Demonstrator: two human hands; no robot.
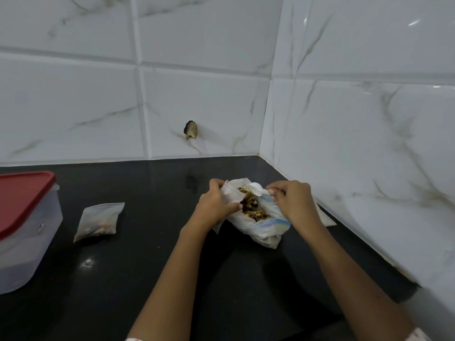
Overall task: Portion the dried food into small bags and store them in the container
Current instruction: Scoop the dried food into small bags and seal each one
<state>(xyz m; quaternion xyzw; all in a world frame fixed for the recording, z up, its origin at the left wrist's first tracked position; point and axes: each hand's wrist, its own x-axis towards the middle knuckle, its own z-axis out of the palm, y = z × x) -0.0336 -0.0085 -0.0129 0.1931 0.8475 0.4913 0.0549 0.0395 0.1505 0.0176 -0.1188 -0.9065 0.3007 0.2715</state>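
A white plastic bag with a blue print lies on the black counter, its mouth held wide. Brown and dark dried food shows inside it. My left hand grips the bag's left edge. My right hand pinches the right edge of the mouth. A small translucent bag with some dried food at its bottom lies flat to the left. At the far left stands a clear plastic container with a red lid on top.
White marbled tile walls close the counter at the back and right, forming a corner. A dark hole sits in the back wall. The corner of another small flat bag shows behind my right wrist.
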